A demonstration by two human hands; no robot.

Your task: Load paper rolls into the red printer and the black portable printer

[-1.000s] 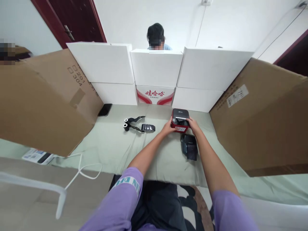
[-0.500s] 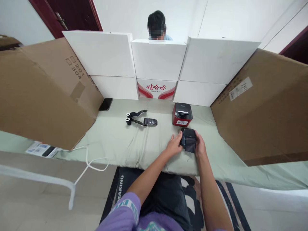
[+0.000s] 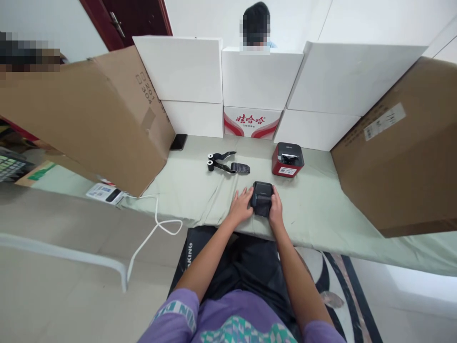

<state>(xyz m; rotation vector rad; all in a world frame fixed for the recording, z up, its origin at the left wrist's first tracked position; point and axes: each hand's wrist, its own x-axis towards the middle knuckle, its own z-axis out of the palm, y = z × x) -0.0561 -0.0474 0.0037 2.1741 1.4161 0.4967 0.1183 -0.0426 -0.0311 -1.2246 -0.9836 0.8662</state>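
A small black box-shaped device (image 3: 262, 196) lies on the pale green cloth (image 3: 200, 190) near the table's front edge. My left hand (image 3: 240, 206) rests against its left side with fingers spread. My right hand (image 3: 276, 209) grips its right side, fingers curled on it. A red and black label printer (image 3: 287, 159) stands a little behind, apart from both hands. Black ribbon rolls with a loose strip (image 3: 224, 165) lie to the left of the printer.
White boxes (image 3: 259, 81) stacked at the back form a wall, with a person's head behind them. Large cardboard sheets (image 3: 89, 114) lean in on left and right (image 3: 400, 147). A dark phone (image 3: 178, 141) lies at the back left. A white cable (image 3: 157, 224) hangs off the front.
Both hands left the red printer and came back to the black device near the front edge. The camera view shifted, so the scene sits more to the right.
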